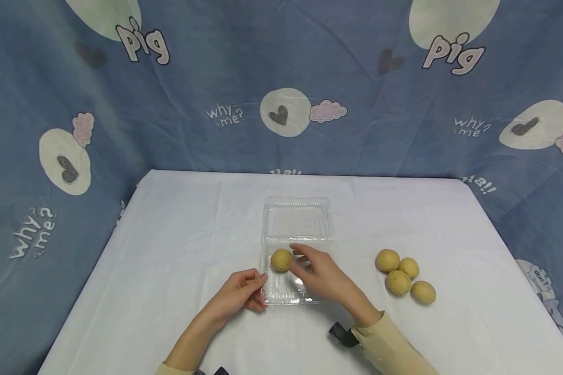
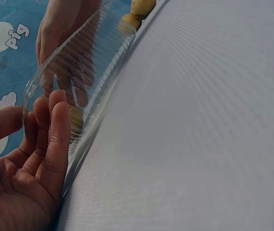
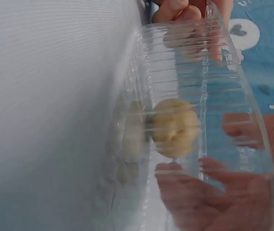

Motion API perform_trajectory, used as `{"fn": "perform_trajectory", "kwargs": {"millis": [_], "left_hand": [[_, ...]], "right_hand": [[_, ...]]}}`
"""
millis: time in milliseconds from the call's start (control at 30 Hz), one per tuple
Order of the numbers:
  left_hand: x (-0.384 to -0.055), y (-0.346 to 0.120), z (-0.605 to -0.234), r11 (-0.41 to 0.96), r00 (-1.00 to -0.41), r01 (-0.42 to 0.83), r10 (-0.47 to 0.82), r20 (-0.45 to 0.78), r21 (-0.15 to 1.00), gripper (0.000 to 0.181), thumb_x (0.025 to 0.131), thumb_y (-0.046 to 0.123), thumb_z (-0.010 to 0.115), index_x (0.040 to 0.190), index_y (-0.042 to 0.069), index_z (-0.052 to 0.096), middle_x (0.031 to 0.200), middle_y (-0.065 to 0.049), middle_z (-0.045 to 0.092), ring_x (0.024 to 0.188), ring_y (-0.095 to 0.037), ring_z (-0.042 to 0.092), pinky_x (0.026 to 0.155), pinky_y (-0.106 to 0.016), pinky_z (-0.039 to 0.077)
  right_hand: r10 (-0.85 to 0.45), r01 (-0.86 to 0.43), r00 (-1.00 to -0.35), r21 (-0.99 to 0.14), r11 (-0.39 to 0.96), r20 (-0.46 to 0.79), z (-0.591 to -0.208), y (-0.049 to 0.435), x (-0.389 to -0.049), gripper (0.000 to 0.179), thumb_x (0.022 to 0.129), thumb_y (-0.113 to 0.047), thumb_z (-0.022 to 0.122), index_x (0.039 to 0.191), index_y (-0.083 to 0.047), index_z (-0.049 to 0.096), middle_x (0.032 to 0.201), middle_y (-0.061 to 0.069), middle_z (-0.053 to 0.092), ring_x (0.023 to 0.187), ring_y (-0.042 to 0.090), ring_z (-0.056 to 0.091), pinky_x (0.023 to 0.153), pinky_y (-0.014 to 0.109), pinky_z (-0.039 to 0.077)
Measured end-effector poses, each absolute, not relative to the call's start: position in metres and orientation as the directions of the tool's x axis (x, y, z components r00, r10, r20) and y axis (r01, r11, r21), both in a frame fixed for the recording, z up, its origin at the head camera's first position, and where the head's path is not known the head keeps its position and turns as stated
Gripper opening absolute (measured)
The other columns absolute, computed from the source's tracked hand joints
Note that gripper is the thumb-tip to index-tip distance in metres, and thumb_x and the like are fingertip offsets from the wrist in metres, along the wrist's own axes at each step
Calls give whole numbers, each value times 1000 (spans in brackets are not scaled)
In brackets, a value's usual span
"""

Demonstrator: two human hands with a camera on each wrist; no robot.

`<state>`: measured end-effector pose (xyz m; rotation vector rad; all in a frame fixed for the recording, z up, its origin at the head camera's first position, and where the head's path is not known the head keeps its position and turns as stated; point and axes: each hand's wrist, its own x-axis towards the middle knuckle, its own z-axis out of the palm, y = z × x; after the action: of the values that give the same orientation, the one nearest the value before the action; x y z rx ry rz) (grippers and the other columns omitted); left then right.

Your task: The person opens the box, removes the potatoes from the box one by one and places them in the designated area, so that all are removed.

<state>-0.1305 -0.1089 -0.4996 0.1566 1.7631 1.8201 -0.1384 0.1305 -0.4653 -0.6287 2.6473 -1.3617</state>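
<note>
A clear plastic clamshell box (image 1: 288, 301) lies on the table with its lid folded back, away from me. Inside its base, toward the left, sits one yellow potato (image 1: 281, 260). My left hand (image 1: 242, 291) pinches the box's left wall between thumb and fingers; the left wrist view shows this hand (image 2: 33, 168) at the rim. Over the base hovers my right hand (image 1: 322, 273), its loosely bent fingers parted beside the potato. Through the box wall in the right wrist view, the potato (image 3: 175, 127) appears apart from the right hand's fingers (image 3: 190, 192).
Several more potatoes (image 1: 398, 283) lie grouped on the white cloth to the right of the box. A dark strap-like piece (image 1: 343, 335) shows by the right sleeve (image 1: 389, 344). Blue printed fabric (image 1: 206, 140) hangs behind and beside the table (image 1: 192, 219).
</note>
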Motion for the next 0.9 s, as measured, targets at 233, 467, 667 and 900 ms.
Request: {"fn": "perform_trajectory", "kwargs": {"millis": [233,467,667,900], "left_hand": [[-130,-109,-497,63,-815,-326,487,-315,943,31,100,29,59,85,2,54,72,-9,64,66,-21,66,61,-31,60],[-130,-108,-497,50,-814,-321,496,-303,946,32,100,29,59,85,1,53,71,-9,64,65,-21,66,61,-31,60],[-129,-108,-498,42,-812,-323,501,-300,946,33,100,29,59,86,-1,53,71,-9,64,65,-21,66,61,-31,60],[-130,-108,-499,43,-811,-325,501,-302,945,33,100,29,58,86,-1,53,71,-9,63,65,-20,66,60,-30,60]], "right_hand": [[-351,-245,-935,-813,529,53,-467,123,-142,43,96,-18,64,131,5,52,116,20,65,97,31,66,83,43,57],[-282,-169,-959,-824,541,11,-465,115,-144,38,94,-21,67,124,1,57,114,17,66,96,30,67,81,40,57],[-241,-130,-970,-817,561,-11,-466,109,-144,34,93,-23,68,118,-1,60,103,11,69,92,27,68,76,36,57],[-222,-101,-974,-784,612,-48,-466,104,-146,44,91,-29,68,121,2,62,92,4,69,87,20,66,74,33,55]]}}
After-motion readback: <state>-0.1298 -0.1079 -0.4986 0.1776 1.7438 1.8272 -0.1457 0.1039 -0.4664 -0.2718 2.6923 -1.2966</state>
